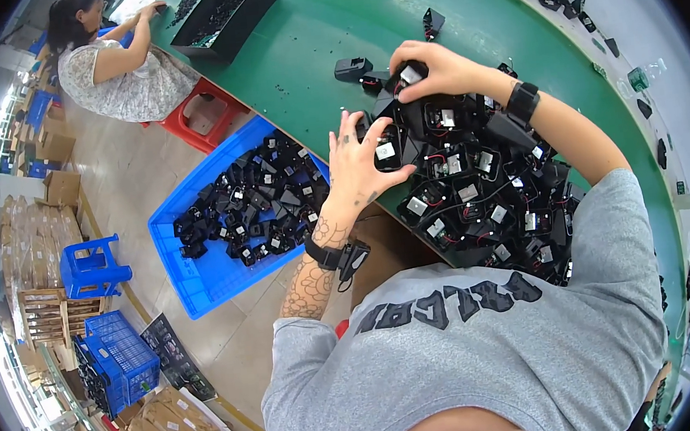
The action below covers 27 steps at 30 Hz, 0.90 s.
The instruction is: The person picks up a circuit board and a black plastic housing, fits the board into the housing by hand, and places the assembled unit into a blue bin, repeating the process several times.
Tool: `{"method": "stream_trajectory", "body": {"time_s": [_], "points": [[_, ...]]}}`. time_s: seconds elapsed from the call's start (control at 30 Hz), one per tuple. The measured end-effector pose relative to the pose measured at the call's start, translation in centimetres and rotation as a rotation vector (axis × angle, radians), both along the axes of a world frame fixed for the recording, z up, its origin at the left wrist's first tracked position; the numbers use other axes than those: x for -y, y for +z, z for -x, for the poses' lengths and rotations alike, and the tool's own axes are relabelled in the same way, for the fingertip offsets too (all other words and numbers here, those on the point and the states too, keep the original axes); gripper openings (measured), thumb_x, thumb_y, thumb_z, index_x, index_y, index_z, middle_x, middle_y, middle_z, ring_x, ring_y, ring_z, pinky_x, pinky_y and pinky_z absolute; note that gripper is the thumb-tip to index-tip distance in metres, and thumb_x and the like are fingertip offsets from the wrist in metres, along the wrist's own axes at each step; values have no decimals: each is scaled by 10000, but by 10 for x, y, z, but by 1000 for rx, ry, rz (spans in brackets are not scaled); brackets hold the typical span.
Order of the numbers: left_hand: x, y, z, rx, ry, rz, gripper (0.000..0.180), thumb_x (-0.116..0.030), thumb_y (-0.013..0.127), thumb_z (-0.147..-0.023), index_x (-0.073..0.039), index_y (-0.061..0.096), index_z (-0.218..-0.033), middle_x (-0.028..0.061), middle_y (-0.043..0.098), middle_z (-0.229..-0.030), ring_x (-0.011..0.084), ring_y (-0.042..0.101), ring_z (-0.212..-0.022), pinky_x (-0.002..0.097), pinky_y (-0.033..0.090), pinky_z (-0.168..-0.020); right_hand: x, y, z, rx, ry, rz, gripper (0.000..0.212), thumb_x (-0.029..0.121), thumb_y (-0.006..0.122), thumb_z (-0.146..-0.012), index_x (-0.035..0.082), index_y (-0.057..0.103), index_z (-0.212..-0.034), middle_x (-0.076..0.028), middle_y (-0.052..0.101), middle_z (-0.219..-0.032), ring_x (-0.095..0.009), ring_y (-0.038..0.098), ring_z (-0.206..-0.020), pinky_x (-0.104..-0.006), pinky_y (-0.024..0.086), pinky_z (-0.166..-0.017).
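My left hand (pixel 352 163) has its fingers spread apart around a small black plastic housing (pixel 386 152) with a white-labelled part inside; I see no firm grip on it. Farther right, my right hand (pixel 441 71) pinches another black housing (pixel 410 75) between thumb and fingers, its pale inner part facing up. Both hands are over the near-left edge of a heap of similar black housings (pixel 466 192), many with thin red and black wires. A few loose black housings (pixel 353 68) lie just beyond my hands on the green table (pixel 308 44).
A blue bin (pixel 194 290) of similar housings stands left of the table edge. At the far left a person (pixel 119 67) works near a black tray (pixel 217 49), by a red stool (pixel 204 115). A blue stool (pixel 92 267) and blue crates (pixel 121 353) stand on the floor.
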State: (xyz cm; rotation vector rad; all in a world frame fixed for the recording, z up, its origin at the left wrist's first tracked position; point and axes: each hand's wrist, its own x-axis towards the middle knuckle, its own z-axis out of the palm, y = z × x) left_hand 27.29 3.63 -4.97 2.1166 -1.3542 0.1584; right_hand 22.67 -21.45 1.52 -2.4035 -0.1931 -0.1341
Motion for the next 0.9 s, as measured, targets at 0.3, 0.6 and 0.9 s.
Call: {"method": "stream_trajectory", "body": {"time_s": [0.3, 0.6, 0.9], "points": [[-8, -10, 3, 18, 14, 143, 635, -370, 800, -585, -202, 579, -1156, 79, 509, -1245, 346, 431, -1210, 449, 505, -873, 16, 37, 7, -48, -396, -477, 471, 321, 719, -822, 78, 559, -1191, -28, 608, -1013, -91, 575, -920, -240, 457, -793], [4, -12, 16, 24, 93, -10, 771, -378, 846, -557, -256, 545, -1256, 191, 466, -1277, 431, 408, -1262, 482, 496, -822, 26, 48, 22, 30, -505, -639, 478, 333, 686, -855, 92, 533, -1238, -33, 588, -1072, -115, 576, -997, -283, 479, -808], [-3, -11, 10, 47, 22, 143, 703, -332, 825, -585, -219, 544, -1219, 106, 535, -1236, 349, 469, -1197, 431, 507, -875, 42, 72, 36, 72, -543, -735, 453, 250, 694, -849, 99, 538, -1246, -12, 603, -1101, -120, 577, -1044, -283, 484, -847]]}}
